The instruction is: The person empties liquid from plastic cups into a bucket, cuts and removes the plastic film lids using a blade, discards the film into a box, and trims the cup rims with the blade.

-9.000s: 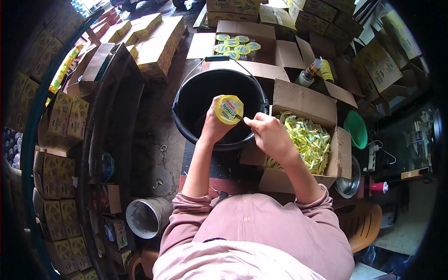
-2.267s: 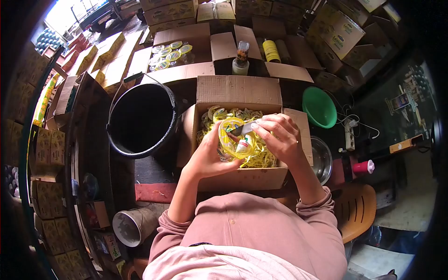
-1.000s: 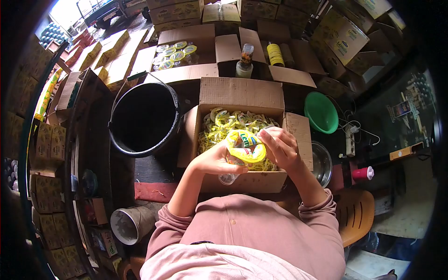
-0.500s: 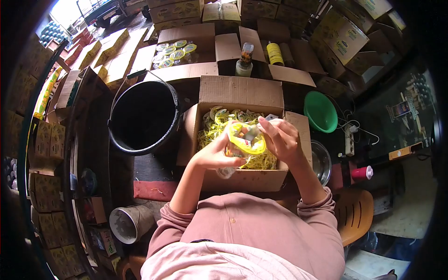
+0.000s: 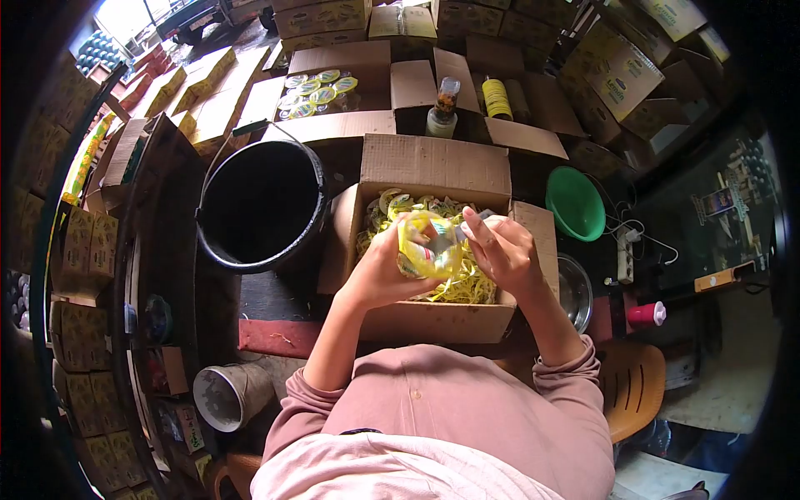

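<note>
My left hand (image 5: 379,271) is wrapped round a clear plastic cup (image 5: 442,260) with a yellow rim, its round opening tilted toward me. Close at the cup's right side, my right hand (image 5: 510,257) has its fingers bent together, a small greyish piece showing behind them; I cannot tell what it is. Both hands are over an open cardboard box (image 5: 437,167). Inside the box lies a heap of yellow and whitish plastic strips (image 5: 396,208), partly hidden by my hands.
A black bucket (image 5: 312,221) stands left of the box. To the right are a green basin (image 5: 575,204), a metal bowl (image 5: 583,292) and a power strip (image 5: 625,254). Behind, another carton (image 5: 333,125) holds sealed cups (image 5: 323,94), near a jar (image 5: 442,123) and a yellow roll stack (image 5: 497,100).
The cup has tilted so its opening faces me more, and my left hand has turned with it. My right hand stays close beside the cup's rim.
</note>
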Demonstrator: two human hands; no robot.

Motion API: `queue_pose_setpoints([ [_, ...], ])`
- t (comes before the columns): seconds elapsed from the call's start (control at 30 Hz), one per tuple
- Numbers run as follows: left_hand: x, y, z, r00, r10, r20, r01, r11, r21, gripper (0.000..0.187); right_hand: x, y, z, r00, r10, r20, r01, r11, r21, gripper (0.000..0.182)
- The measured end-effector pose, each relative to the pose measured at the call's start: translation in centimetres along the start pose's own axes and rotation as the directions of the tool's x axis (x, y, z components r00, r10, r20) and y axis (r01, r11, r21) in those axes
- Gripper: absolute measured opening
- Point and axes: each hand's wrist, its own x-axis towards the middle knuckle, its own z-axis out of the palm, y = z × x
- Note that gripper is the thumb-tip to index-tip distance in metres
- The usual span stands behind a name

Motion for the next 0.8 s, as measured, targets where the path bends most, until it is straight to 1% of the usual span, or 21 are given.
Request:
queue_pose_setpoints([
  [0.1,-0.3,-1.4,0.6,1.000,0.015,0.027,-0.015,1.000,0.013,0.071,0.0,-0.1,0.2,1.000,0.029,0.000,-0.029,1.000,0.011,0.053],
  [0.17,-0.4,-1.9,0.6,0.999,0.015,0.032,-0.015,1.000,0.003,0.070,0.0,0.0,0.1,1.000,0.015,0.016,-0.015,1.000,0.011,0.053],
  [0.2,-0.4,-1.9,0.6,0.999,0.003,0.044,-0.002,1.000,-0.031,0.069,-0.1,0.0,0.1,1.000,0.009,0.025,-0.009,1.000,0.012,0.053],
  [0.27,-0.3,-1.9,0.6,0.998,-0.020,0.066,0.026,0.995,-0.099,0.066,-0.3,0.2,0.2,1.000,-0.002,-0.006,0.002,1.000,0.026,0.052],
  [0.37,0.0,-1.3,0.8,0.997,0.011,0.077,0.008,0.969,-0.246,0.061,-0.3,0.1,0.3,0.999,-0.013,-0.030,0.014,0.999,0.038,0.052],
  [0.47,0.2,-1.1,0.7,0.994,-0.002,0.107,0.027,0.973,-0.230,0.057,-0.5,0.1,0.1,1.000,-0.008,-0.016,0.009,0.999,0.033,0.052],
  [0.67,0.4,-1.1,1.2,0.996,0.045,0.072,-0.026,0.970,-0.242,0.052,-1.0,0.1,0.3,1.000,0.018,-0.010,-0.018,1.000,0.012,0.051],
  [0.7,0.5,-1.0,1.1,0.993,0.038,0.114,-0.009,0.968,-0.249,0.051,-1.0,0.1,0.4,1.000,0.020,-0.013,-0.020,1.000,0.006,0.051],
  [0.77,0.7,-0.5,0.8,0.980,0.025,0.197,0.027,0.965,-0.259,0.049,-0.8,-0.2,0.1,0.999,0.008,0.033,-0.008,1.000,0.024,0.052],
  [0.8,0.5,-0.4,0.9,0.975,-0.006,0.221,0.074,0.950,-0.303,0.048,-0.7,-0.4,0.0,0.998,0.001,0.057,-0.003,0.999,0.034,0.052],
])
